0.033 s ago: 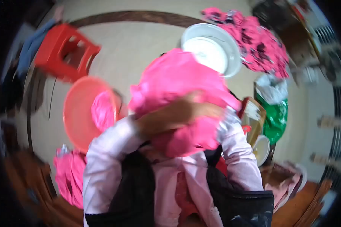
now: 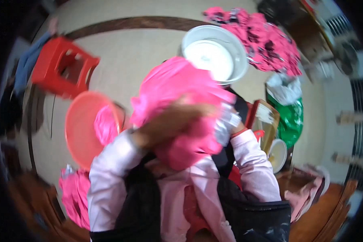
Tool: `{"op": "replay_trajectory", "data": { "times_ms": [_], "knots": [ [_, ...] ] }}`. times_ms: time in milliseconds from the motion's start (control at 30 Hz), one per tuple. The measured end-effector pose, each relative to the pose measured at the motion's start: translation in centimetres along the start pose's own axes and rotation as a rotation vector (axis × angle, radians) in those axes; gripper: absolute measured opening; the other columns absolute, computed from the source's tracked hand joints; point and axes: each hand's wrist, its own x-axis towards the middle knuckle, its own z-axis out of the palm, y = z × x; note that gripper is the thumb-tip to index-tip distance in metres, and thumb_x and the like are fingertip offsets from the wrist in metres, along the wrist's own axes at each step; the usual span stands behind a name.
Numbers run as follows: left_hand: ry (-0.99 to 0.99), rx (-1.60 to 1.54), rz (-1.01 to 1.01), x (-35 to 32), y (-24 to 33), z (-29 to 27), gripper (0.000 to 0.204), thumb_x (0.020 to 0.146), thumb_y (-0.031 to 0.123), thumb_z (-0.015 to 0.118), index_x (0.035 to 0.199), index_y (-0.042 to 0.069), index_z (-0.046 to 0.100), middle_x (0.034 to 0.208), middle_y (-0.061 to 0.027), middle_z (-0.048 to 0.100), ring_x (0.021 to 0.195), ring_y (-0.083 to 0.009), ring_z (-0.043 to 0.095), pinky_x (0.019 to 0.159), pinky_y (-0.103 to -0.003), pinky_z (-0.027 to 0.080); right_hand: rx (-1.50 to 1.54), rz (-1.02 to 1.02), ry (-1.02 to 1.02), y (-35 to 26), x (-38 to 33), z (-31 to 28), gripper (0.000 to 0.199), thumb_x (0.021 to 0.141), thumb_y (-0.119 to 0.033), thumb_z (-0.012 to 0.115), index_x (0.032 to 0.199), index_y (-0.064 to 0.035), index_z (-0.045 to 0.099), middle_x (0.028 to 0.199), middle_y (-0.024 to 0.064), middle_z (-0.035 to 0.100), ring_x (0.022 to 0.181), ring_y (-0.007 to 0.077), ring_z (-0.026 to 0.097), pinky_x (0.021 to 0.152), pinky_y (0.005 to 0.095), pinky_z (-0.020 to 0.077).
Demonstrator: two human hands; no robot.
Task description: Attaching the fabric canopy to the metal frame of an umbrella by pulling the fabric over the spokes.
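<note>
Landmark: white basin (image 2: pixel 238 56).

Change: slight. Cloth's R edge sits a bit further in; more of R wrist, w/ red band (image 2: pixel 238 132), shows. View also shifts a little, so most things slide L together. Prob. means handling is mid-motion; cloth is up in hands, not set down.

Main item: pink cloth (image 2: pixel 175 82), 1 bundle, crumpled, on near side of basin, overlapping its near-L rim in view.

L hand (image 2: pixel 189 111): laid across top of cloth, blurred; appears to touch it. Fingers apart or clamped: can't tell.

R hand (image 2: pixel 233 128): at cloth's R edge, next to silvery piece (image 2: pixel 226 126), mostly hidden. Grip: can't tell.

Also present, rel. to basin:
- orange tub (image 2: pixel 82 135), L and nearer, w/ pink piece (image 2: pixel 105 126) inside
- red stool (image 2: pixel 50 66), far L
- patterned pink cloth (image 2: pixel 266 44), just R
- green bag (image 2: pixel 289 123), R and nearer
- white tub (image 2: pixel 282 163), R, nearer yet.
</note>
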Motion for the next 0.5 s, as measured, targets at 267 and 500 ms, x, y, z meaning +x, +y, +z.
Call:
{"op": "replay_trajectory", "data": {
  "times_ms": [267,500],
  "knots": [
    [0.880,-1.034,-0.894,-5.5,-3.2,-3.3,0.035,0.091,0.026,0.043,0.109,-0.004,0.047,0.090,-0.0072,0.058,0.080,-0.0147,0.058,0.071,-0.025,0.048,0.703,0.254,0.445,-2.1,-3.5,0.6,0.022,0.082,-0.009,0.056,0.102,-0.0001,0.055,0.085,0.0034,0.061,0.065,0.0101,0.059,0.057,0.0198,0.0485],
    [0.028,-0.375,-1.009,-7.7,-2.3,2.9,0.027,0.084,0.010,0.048,0.106,-0.005,0.049,0.086,-0.0096,0.059,0.082,-0.0169,0.057,0.073,-0.025,0.045,0.450,0.133,0.324,3.9,-4.8,-1.5,0.055,0.079,-0.008,0.062,0.126,-0.0036,0.035,0.120,0.0083,0.046,0.106,0.0151,0.048,0.086,0.0268,0.0414]
  ]
}}
